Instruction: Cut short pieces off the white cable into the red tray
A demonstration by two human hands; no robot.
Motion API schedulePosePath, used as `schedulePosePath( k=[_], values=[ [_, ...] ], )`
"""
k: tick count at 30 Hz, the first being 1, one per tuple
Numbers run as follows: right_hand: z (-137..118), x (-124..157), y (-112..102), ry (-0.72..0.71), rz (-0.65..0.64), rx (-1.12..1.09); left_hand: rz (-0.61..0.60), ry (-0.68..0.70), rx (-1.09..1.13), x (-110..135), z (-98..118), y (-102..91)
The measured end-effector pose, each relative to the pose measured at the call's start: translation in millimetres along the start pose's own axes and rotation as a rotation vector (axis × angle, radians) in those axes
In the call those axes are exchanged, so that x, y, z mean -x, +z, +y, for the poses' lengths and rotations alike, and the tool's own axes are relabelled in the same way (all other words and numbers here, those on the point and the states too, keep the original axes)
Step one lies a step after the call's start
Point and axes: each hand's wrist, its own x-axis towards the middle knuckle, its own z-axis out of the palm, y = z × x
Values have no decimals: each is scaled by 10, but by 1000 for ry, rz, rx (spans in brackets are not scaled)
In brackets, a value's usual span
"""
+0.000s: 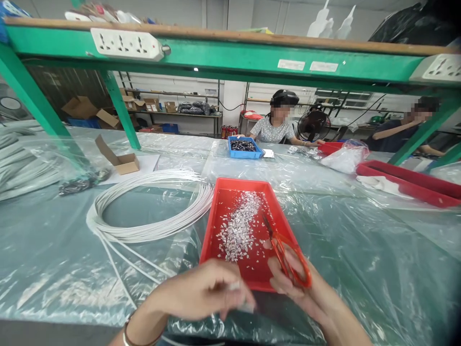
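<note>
My right hand (pixel 298 274) is closed around a pair of scissors (pixel 278 247) with orange handles, their dark blades pointing up and away over a red tray (pixel 211 235). Inside that tray lies a heap of small, shiny silver pieces (pixel 237 228), with some scattered around it. At the tray's near edge is my left hand (pixel 209 290), fingers curled and partly smeared by motion. Something small and pale shows at its fingertips, too blurred to name. Left of the tray rests a coil of thin white cables (pixel 151 235), several ends running toward my left forearm.
Plastic sheeting covers the table. A small cardboard box (pixel 127 165) stands at left; a blue tray (pixel 245 154) of dark pieces sits before a person (pixel 275 127) opposite. Red bins (pixel 406 185) are at right. A green shelf frame (pixel 223 55) crosses above.
</note>
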Motion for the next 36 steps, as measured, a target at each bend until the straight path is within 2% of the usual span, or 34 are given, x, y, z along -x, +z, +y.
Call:
schedulePosePath(
  k=[1, 2, 3, 4, 5, 8, 10, 12, 14, 15, 17, 19, 20, 22, 25, 26, 28, 31, 33, 36],
  values=[
    [9, 20, -21, -16, -47, -36, -173, 46, 8, 53, -15, 55],
    [18, 41, -37, -32, -80, -54, -273, 88, -31, 110, -42, 122],
    [26, 61, -48, -42, -107, -45, -290, 99, -103, 172, -75, 198],
    [31, 77, -55, -49, -124, -16, -247, 64, -184, 235, -111, 274],
    [34, 86, -57, -53, -123, 30, -143, -22, -262, 298, -145, 346],
    [26, 82, -39, -69, 24, 234, 186, -214, -360, 455, -210, 472],
    [24, 77, -6, -107, 129, 381, 328, -231, -272, 503, -230, 461],
    [51, 107, 50, -154, 105, 481, 455, -236, -111, 492, -241, 396],
    [126, 184, 132, -159, 86, 492, 542, -197, 78, 439, -242, 315],
    [179, 235, 182, -140, 131, 482, 571, -170, 171, 408, -235, 280],
    [289, 337, 290, -50, 303, 503, 602, -125, 321, 355, -208, 234],
    [364, 401, 389, 52, 371, 657, 628, -92, 376, 331, -170, 225],
    [377, 409, 428, 91, 342, 755, 638, -79, 371, 329, -152, 231],
    [356, 385, 478, 136, 195, 905, 627, -66, 338, 337, -125, 256],
    [251, 313, 509, 152, -19, 1017, 616, -82, 228, 345, -118, 289],
    [214, 296, 521, 161, -46, 1067, 633, -77, 171, 339, -122, 295],
    [156, 280, 552, 194, -10, 1173, 672, -87, 97, 316, -124, 297],
    [126, 288, 576, 244, 11, 1301, 640, -171, 146, 274, -99, 281],
    [124, 298, 553, 233, -65, 1352, 604, -181, 196, 256, -65, 260],
    [107, 313, 489, 170, -155, 1347, 587, -96, 244, 253, -14, 219]
  ],
)
